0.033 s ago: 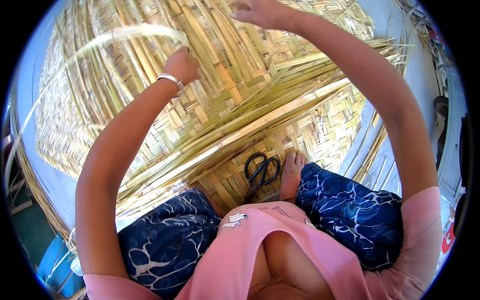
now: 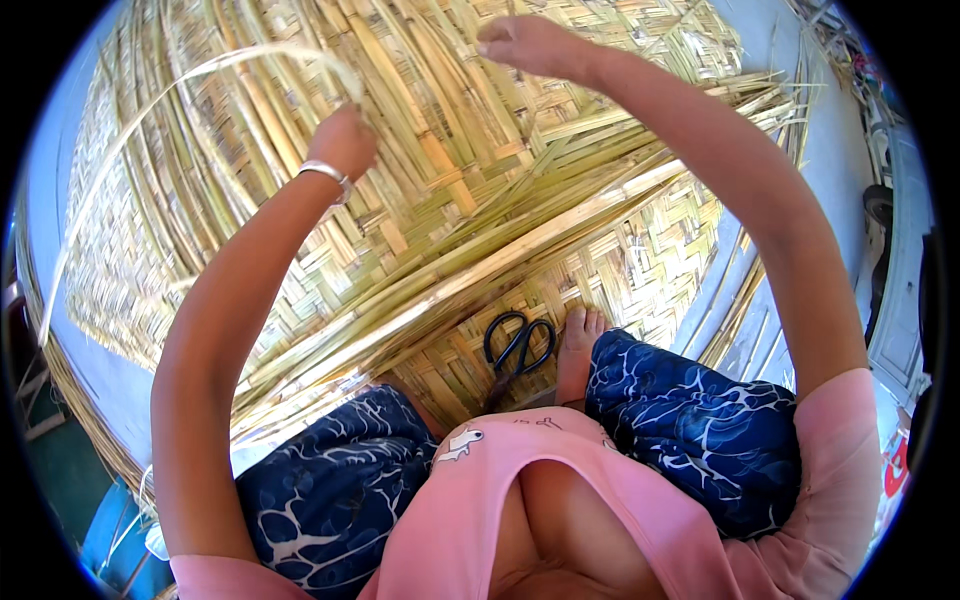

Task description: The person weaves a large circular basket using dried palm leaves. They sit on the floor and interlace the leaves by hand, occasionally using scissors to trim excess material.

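Observation:
My left hand point(image 2: 347, 141), with a pale bangle on its wrist, is closed at the end of a long, pale plant strip point(image 2: 270, 48). The strip arches up from the fist and bends down toward the left edge. Farther off and to the right, my right hand point(image 2: 535, 46) is held over the mat with its fingers curled together; anything in them is too small to make out. Beneath both hands spreads a large woven mat point(image 2: 640, 265), with many long loose strips point(image 2: 440, 165) lying on and through it.
Black-handled scissors point(image 2: 519, 345) lie on the mat between my feet, near my bare right foot point(image 2: 578, 340). A bundle of long strips point(image 2: 480, 270) crosses the mat in front of me. More strips point(image 2: 738, 295) rest on the pale floor at the right. A blue object point(image 2: 115, 540) stands at lower left.
My left hand has shifted slightly left and nearer, and the strip's arc has moved with it. My right hand has come a little nearer to me.

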{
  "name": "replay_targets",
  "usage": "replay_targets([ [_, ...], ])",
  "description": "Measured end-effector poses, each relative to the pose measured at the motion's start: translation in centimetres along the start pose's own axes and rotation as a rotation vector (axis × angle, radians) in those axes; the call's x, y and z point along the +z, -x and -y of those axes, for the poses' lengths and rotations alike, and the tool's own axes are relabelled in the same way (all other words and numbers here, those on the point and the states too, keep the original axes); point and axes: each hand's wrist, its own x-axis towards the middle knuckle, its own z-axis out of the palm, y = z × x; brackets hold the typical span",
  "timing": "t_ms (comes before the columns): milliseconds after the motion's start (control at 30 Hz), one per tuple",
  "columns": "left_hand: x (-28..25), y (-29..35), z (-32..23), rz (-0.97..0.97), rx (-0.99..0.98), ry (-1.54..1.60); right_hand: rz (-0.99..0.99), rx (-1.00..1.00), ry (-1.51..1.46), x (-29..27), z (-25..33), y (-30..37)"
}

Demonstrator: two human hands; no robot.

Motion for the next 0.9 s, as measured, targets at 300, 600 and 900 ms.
replay_targets([
  [300,-1.6,0.5,-1.5,-0.066,-0.278,0.762,0.05,0.126,-0.469,3.6,-3.2,-1.3],
  [600,-2.2,0.0,-1.3,0.229,-0.395,0.838,0.166,0.091,0.11,4.5,-1.6,-5.1],
  [900,-1.9,1.0,-1.6,0.304,-0.191,0.984,-0.027,0.002,-0.33,2.2,0.2,-2.7],
])
